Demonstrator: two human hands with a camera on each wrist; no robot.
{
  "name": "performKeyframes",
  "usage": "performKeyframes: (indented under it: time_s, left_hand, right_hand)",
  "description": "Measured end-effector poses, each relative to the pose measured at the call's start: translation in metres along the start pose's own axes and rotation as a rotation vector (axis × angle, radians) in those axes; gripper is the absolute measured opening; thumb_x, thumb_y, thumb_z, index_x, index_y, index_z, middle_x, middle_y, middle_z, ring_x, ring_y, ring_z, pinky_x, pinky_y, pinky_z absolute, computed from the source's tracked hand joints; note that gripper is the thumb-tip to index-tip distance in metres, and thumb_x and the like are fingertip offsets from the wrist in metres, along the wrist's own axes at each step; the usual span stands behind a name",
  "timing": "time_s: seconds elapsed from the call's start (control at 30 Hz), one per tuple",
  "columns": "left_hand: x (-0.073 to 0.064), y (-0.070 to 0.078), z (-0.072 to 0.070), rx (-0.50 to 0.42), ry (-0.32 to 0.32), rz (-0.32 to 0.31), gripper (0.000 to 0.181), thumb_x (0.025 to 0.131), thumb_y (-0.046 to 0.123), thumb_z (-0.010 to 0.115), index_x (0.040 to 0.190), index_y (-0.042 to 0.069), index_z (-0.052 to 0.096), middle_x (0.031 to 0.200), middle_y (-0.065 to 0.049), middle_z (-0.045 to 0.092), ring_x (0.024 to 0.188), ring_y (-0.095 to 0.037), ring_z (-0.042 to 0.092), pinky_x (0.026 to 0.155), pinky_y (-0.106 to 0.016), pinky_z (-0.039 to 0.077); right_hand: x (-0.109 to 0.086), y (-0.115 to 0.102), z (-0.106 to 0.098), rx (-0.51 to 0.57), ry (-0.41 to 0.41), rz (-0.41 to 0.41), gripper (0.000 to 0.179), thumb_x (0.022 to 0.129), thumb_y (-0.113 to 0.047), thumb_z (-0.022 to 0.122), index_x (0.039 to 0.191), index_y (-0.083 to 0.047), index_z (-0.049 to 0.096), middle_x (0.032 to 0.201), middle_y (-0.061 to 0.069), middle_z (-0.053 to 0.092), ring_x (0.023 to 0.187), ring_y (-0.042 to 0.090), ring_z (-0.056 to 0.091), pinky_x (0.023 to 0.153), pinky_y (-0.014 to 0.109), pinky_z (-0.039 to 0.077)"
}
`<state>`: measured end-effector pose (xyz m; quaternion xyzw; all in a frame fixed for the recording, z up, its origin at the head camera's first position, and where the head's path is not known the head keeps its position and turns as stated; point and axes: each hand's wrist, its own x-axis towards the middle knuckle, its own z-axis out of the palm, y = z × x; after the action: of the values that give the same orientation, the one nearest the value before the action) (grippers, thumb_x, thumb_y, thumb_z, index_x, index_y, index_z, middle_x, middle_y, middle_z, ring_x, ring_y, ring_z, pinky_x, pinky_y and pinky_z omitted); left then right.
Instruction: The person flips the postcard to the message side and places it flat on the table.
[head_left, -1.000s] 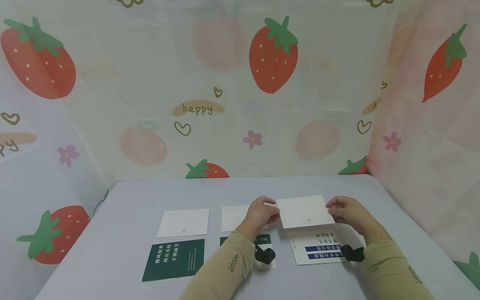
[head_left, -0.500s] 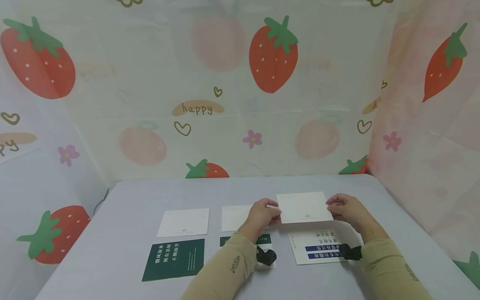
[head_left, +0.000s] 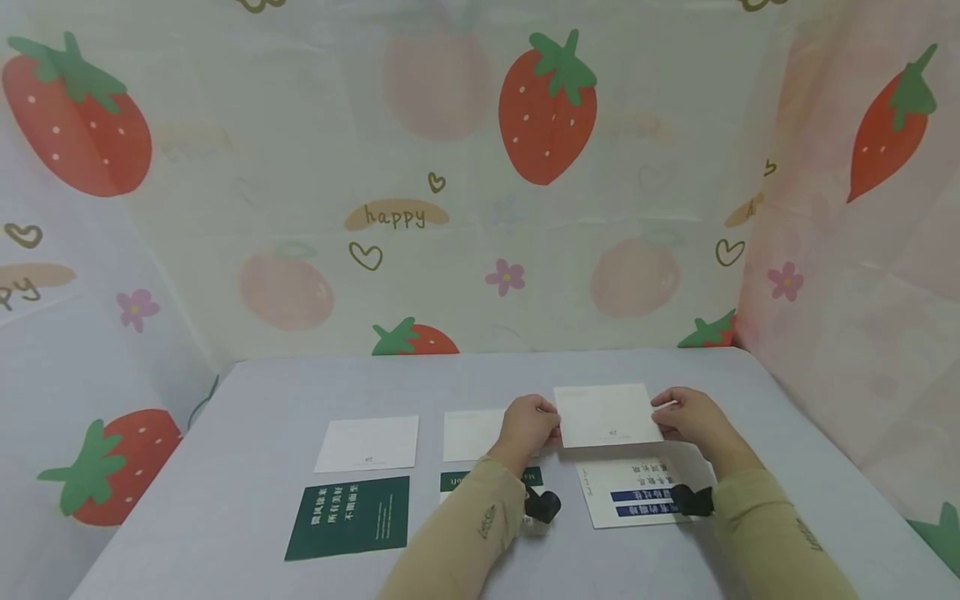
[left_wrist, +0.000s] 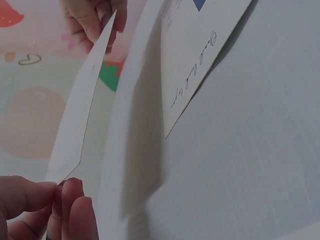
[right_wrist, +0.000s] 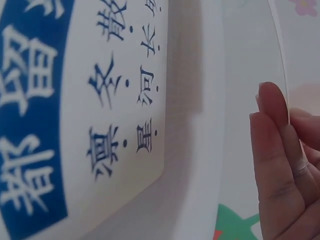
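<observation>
My left hand [head_left: 528,427] pinches the left edge of a white card [head_left: 607,415] with a small printed mark near its lower edge. On the opposite edge, my right hand [head_left: 697,418] pinches the same card between thumb and fingers. The card is raised above the table, its shadow falling below it. Seen nearly edge-on in the left wrist view, the card [left_wrist: 80,110] runs from one hand to the other. Just in front of it lies a white card with blue bands and printed characters [head_left: 637,496], partly covered by the right wrist's black camera mount.
On the left, a white card [head_left: 367,443] lies behind a dark green printed card [head_left: 348,517]. Another white card [head_left: 468,435] and a green-and-white card [head_left: 531,477] are partly hidden by my left arm. Strawberry-patterned cloth [head_left: 547,117] walls the table's back and sides.
Both hands keep their hold on the white card. Its lower edge has risen a little and its left edge is slightly higher. My forearms have shifted a bit inward and to the right.
</observation>
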<state>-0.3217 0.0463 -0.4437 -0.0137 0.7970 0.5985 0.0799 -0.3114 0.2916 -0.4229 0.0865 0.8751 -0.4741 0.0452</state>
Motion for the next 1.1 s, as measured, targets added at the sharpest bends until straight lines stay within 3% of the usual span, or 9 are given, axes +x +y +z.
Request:
performKeyframes:
  time_s: [0.17,0.43,0.7,0.93,1.1]
  left_hand:
    - [0.004,0.001,0.0,0.018,0.022,0.0,0.005,0.083,0.006,0.061,0.078,0.005,0.063,0.067,-0.003,0.061,0.061,-0.012,0.061,0.059,-0.027,0.054]
    - [0.007,-0.002,0.001,0.058,0.027,-0.021,0.004,0.082,0.004,0.063,0.086,0.003,0.062,0.068,-0.004,0.061,0.061,-0.014,0.061,0.057,-0.025,0.053]
    - [0.012,-0.006,0.004,0.29,0.006,0.016,0.005,0.078,0.007,0.064,0.079,0.006,0.069,0.056,0.003,0.059,0.05,-0.007,0.052,0.046,-0.018,0.04]
    - [0.012,-0.003,0.005,0.189,-0.044,-0.077,0.007,0.079,0.005,0.061,0.077,0.005,0.068,0.054,-0.001,0.06,0.046,-0.008,0.054,0.042,-0.015,0.042]
    - [0.01,-0.002,0.004,0.166,-0.054,-0.102,0.011,0.081,0.004,0.058,0.076,0.004,0.067,0.056,-0.002,0.062,0.049,-0.009,0.057,0.044,-0.016,0.044]
  right_hand:
    - [0.006,-0.001,0.002,-0.017,0.01,0.023,0.026,0.086,-0.004,0.056,0.11,0.004,0.053,0.098,0.019,0.061,0.074,0.016,0.061,0.067,0.029,0.054]
    - [0.011,0.0,0.006,-0.019,0.008,0.049,0.024,0.086,-0.003,0.055,0.109,0.004,0.054,0.097,0.017,0.059,0.075,0.017,0.06,0.066,0.03,0.053]
    - [0.015,0.005,0.008,0.015,-0.023,0.094,0.022,0.092,-0.011,0.051,0.108,0.004,0.055,0.101,0.017,0.06,0.077,0.017,0.06,0.062,0.026,0.05]
    - [0.018,0.007,0.006,0.018,-0.045,0.095,0.027,0.093,-0.013,0.05,0.111,0.007,0.053,0.098,0.015,0.062,0.077,0.015,0.061,0.068,0.03,0.052]
    - [0.019,0.01,0.005,0.042,-0.074,0.102,0.03,0.092,-0.013,0.051,0.112,0.009,0.052,0.088,0.01,0.066,0.074,0.013,0.062,0.069,0.031,0.053]
